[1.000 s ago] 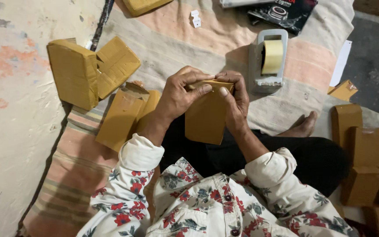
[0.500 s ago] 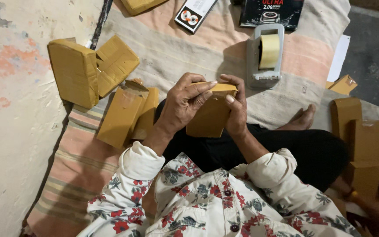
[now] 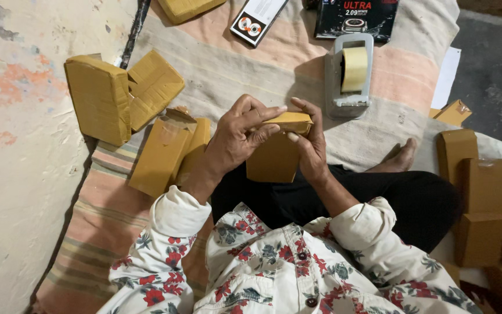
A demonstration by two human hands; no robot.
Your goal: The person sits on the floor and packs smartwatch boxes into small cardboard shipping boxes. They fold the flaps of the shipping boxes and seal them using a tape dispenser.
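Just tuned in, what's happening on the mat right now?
A person seated on a striped mat holds a small brown-wrapped box upright over their lap. The left hand grips its left side, thumb and forefinger pressing the top edge; the right hand holds the right side. More wrapped boxes lie at left, others are stacked at right, and a tape dispenser stands ahead.

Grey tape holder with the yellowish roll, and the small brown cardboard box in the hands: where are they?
grey tape holder with the yellowish roll (image 3: 348, 99): head view, on its grey base below the roll.
small brown cardboard box (image 3: 271, 160): head view, on its front face between both hands.
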